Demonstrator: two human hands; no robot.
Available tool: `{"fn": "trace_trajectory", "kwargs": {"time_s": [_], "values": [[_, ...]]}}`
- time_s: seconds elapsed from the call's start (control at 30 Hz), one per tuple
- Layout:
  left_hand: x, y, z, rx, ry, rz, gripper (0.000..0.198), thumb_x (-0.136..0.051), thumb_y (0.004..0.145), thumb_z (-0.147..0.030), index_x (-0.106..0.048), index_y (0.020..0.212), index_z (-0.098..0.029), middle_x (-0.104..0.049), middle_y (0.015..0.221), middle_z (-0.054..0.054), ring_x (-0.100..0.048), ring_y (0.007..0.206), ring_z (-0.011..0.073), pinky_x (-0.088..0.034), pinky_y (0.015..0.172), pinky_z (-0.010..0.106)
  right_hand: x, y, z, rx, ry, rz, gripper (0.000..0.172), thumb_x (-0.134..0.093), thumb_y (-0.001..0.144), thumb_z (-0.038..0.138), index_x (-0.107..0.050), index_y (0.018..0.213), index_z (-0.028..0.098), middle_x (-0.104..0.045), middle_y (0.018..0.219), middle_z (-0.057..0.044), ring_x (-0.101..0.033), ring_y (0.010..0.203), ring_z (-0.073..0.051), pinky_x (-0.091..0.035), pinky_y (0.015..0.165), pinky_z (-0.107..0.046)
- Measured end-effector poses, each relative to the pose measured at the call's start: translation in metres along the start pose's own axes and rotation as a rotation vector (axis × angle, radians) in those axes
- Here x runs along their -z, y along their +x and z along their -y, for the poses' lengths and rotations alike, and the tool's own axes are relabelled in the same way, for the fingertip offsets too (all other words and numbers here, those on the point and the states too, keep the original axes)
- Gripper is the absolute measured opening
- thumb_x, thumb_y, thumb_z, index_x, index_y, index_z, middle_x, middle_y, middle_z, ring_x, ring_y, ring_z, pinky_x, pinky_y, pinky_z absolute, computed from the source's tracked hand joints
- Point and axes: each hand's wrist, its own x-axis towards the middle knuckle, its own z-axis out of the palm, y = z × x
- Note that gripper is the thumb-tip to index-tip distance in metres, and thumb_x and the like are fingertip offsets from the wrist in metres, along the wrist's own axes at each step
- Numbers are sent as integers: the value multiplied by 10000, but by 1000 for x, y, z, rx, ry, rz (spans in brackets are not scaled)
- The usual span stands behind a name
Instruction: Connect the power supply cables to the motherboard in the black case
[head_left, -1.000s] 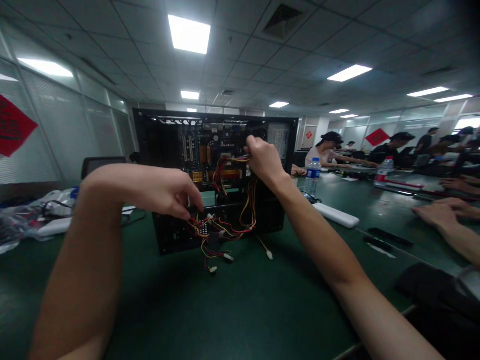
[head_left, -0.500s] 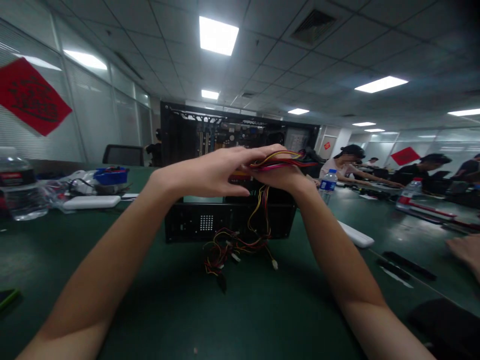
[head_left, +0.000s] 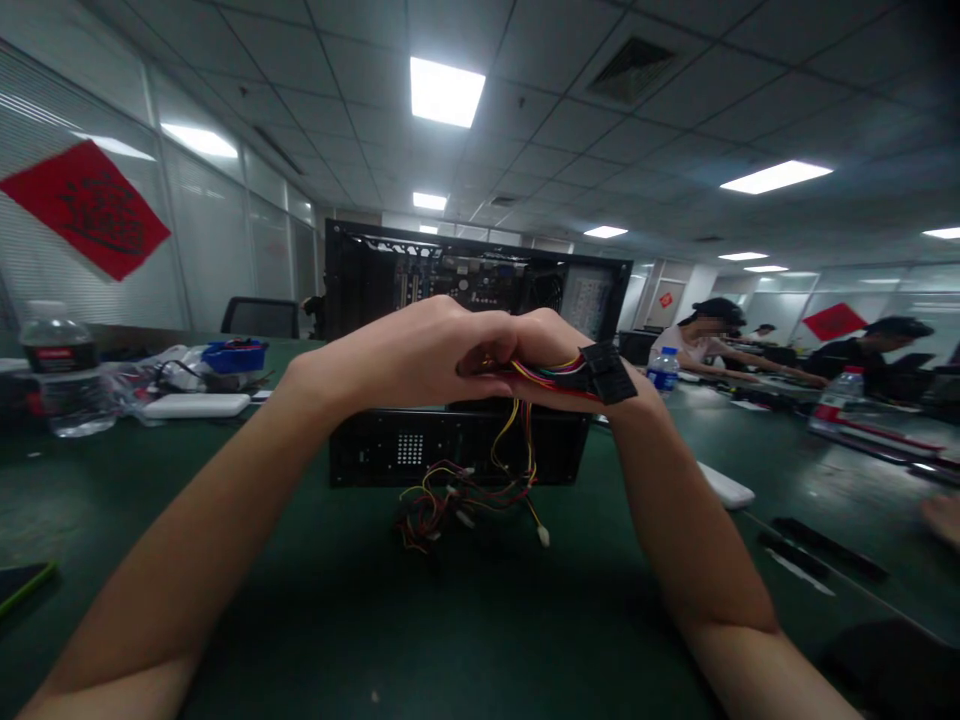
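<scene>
An open black computer case (head_left: 390, 275) stands upright on the green table (head_left: 450, 620), its motherboard facing me. Both my hands meet in front of it. My left hand (head_left: 405, 350) is closed over a bundle of coloured power cables (head_left: 544, 372). My right hand (head_left: 559, 345) grips the same bundle just behind its black connector (head_left: 607, 373), which sticks out to the right. More red, yellow and black wires (head_left: 457, 500) hang from the case and lie in a tangle on the table.
A water bottle (head_left: 56, 375), a white flat device (head_left: 196, 404) and a blue item (head_left: 234, 355) sit at the left. Another white device (head_left: 726, 486) and black strips (head_left: 825, 545) lie at the right. Other people work at the far right, near more bottles (head_left: 660, 372).
My left hand rose from the low wires to join my right hand. Both hands pulled the cable bundle out from the case, and its black connector now shows.
</scene>
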Motion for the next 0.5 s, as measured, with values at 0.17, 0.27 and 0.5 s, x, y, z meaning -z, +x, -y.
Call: {"fn": "trace_trajectory", "kwargs": {"time_s": [0.17, 0.27, 0.5], "values": [[-3, 1, -4, -26, 74, -49, 323, -691, 935, -274, -674, 1256, -239, -765, 1017, 40, -682, 756, 134, -472, 664, 230, 2, -7, 1, -4, -5, 0, 176, -650, 948, 360, -691, 951, 189, -704, 910, -36, -645, 812, -174, -515, 737, -284], [-4, 1, -2, -91, 97, -75, 182, -654, 957, -285, -732, 1114, -238, -760, 974, 38, -694, 798, 150, -491, 694, 248, 1, -8, 2, 6, -4, -15, 198, -656, 950, 363, -683, 1015, 178, -701, 962, -48, -660, 920, -193, -518, 793, -295], [0, -3, 17, -108, 24, -98, 181, -590, 957, -252, -690, 840, -157, -643, 696, 18, -565, 593, 104, -390, 551, 236, -5, -5, 1, -154, 140, 107, 284, -696, 921, 411, -688, 1016, 144, -715, 974, -59, -677, 877, -179, -558, 762, -281]]}}
